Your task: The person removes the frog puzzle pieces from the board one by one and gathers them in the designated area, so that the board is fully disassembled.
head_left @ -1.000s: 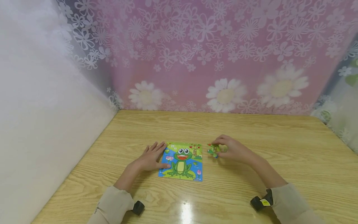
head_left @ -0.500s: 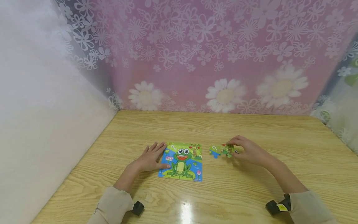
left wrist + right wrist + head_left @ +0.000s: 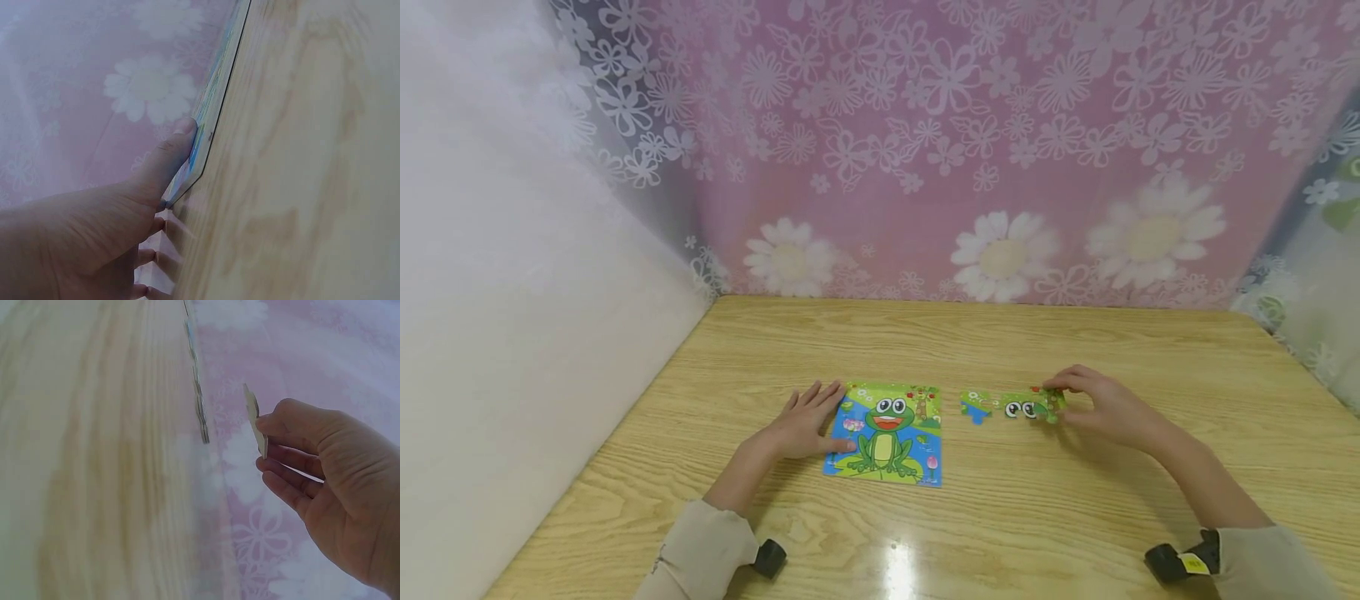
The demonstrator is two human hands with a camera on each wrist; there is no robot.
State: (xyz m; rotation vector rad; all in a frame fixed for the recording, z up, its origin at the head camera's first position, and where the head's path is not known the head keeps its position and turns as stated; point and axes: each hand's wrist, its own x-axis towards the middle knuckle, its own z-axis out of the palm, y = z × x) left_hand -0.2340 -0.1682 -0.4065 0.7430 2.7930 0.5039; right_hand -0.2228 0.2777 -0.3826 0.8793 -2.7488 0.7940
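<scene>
My left hand (image 3: 808, 423) lies with fingers spread at the left edge of a square frog picture board (image 3: 886, 479), its thumb resting on the picture. The left wrist view shows that thumb (image 3: 169, 153) over the board's edge (image 3: 212, 125). Right of the board, my right hand (image 3: 1101, 408) pinches a small puzzle piece (image 3: 1056, 402) with a tree on it. In the right wrist view the held piece (image 3: 252, 415) is tilted up off the table between thumb and fingers. Just left of it lies a piece with frog eyes (image 3: 1019, 409).
Farther left, near the board, sits a puzzle piece with white flowers and blue (image 3: 976, 406). The wooden table (image 3: 865, 342) ends at a pink flowered curtain (image 3: 887, 208). A white wall-like sheet (image 3: 550, 292) runs along its left side.
My right hand has moved right with the tree piece, and the flower piece and the eyes piece now lie apart in a row behind it. My left hand has stayed put.
</scene>
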